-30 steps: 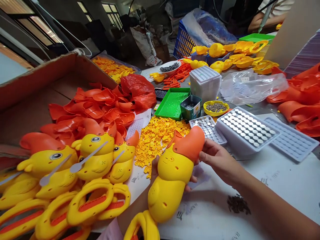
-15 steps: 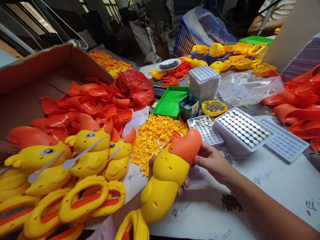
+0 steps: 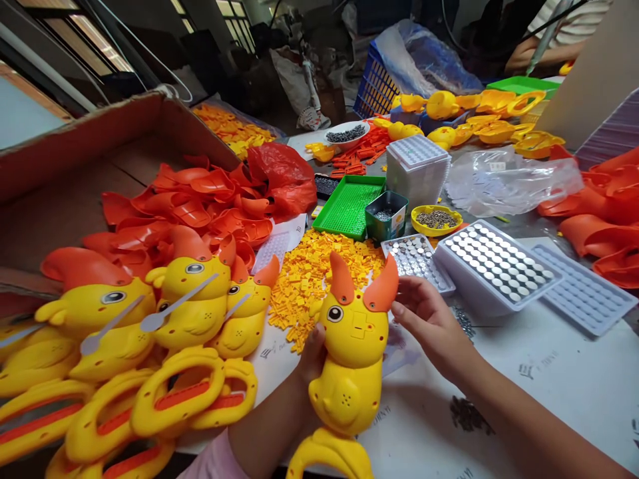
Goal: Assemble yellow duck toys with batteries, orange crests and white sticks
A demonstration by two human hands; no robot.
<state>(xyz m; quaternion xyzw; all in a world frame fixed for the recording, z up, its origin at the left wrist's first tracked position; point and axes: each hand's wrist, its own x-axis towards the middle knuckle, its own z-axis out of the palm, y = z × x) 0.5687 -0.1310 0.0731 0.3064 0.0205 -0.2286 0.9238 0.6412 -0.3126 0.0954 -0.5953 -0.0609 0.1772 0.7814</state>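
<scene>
A yellow duck-shaped toy [image 3: 352, 359] with a painted eye, a ring handle below and two orange crest pieces on its head is held upright in front of me. My left hand [image 3: 310, 356] is wrapped around its left side, most of the fingers hidden behind it. My right hand [image 3: 429, 319] is at the right edge of the toy's orange crest piece [image 3: 382, 285], thumb and fingers apart; whether the fingertips touch it is hard to tell. A small square battery-cover outline and screw holes show on the head. Behind the toy lies a heap of small yellow plastic parts [image 3: 304, 286].
Several similar duck toys [image 3: 197, 293] lie to the left, before a cardboard box [image 3: 124, 126] and orange shells [image 3: 184, 206]. Beyond stand a green tray [image 3: 349, 206], a screw tin [image 3: 387, 216], a yellow screw bowl [image 3: 436, 219] and a tray of silvery discs [image 3: 499, 263]. A co-worker's arm [image 3: 544, 52] shows far right.
The toy has been turned from lying slanted to upright, its eye and both crest pieces now showing. My right hand has loosened from the crest. The view has shifted slightly.
</scene>
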